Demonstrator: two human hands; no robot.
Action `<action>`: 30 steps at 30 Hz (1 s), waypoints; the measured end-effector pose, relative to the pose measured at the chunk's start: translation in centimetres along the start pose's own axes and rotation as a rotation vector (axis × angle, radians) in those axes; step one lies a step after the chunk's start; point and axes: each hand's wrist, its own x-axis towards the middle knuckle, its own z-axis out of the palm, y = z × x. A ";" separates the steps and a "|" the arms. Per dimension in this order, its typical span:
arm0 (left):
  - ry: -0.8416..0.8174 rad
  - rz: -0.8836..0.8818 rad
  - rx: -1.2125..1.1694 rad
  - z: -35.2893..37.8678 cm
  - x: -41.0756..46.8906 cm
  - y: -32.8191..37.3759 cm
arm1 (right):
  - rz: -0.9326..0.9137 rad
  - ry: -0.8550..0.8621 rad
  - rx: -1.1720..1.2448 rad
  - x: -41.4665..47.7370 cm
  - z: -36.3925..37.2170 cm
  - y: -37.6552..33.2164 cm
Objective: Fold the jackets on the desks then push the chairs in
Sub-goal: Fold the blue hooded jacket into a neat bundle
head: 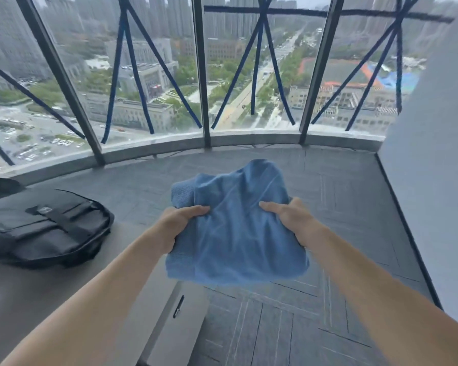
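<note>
- Forearms, both bare, stretch forward from the lower edge.
- Left hand (181,223) grips the left side of a folded blue jacket (236,239), thumb pressed on top.
- Right hand (288,217) grips the right side likewise.
- The jacket is held in the air over gray carpet (333,207), just right of a gray desk (64,286).
- A black bag (43,228) lies flat on the desk, left of the jacket.
- Farther off, windows (164,83) crossed with blue tape (132,62) overlook a city.

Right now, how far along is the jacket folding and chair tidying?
Done: the blue jacket looks folded into a compact bundle. In hand: left hand and right hand grip its sides, holding it in the air. Left: setting it down; no chairs show, so that step cannot be judged.
</note>
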 end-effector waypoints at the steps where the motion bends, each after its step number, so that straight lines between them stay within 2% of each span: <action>1: 0.008 0.000 -0.001 0.7 1.6 0.9 | 0.003 -0.001 -0.003 1.8 -0.6 -0.7; 8: 0.057 0.047 -0.027 2.8 15.0 8.3 | -0.001 -0.007 -0.058 16.8 -2.0 -7.1; 17: 0.170 0.038 -0.123 -0.6 30.9 19.0 | -0.029 -0.084 -0.167 36.7 2.4 -17.3; 23: 0.370 0.053 -0.188 -5.3 40.7 23.9 | -0.038 -0.247 -0.221 51.0 8.9 -22.7; 30: 0.677 0.050 -0.293 -14.1 47.5 28.7 | -0.037 -0.571 -0.281 65.2 22.5 -28.2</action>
